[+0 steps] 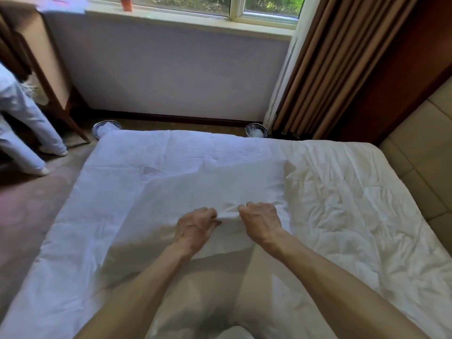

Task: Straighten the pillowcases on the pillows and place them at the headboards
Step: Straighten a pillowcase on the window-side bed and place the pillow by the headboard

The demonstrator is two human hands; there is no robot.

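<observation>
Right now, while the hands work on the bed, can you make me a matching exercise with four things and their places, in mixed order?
Things:
1. pillow
2. red bottle
3. curtain
4. left waste bin

Places:
A. on the floor past the bed's far edge
B. on the windowsill
C. on the bed, edge pinched by the left hand and right hand
D. hanging right of the window

Pairs: 1-C, 2-B, 3-D, 4-A

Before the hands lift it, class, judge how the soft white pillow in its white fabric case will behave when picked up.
Probably floppy: the white pillow lies slack, its case bunching where the left hand and right hand pinch it. Likely light for its size, since it looks softly stuffed.
</observation>
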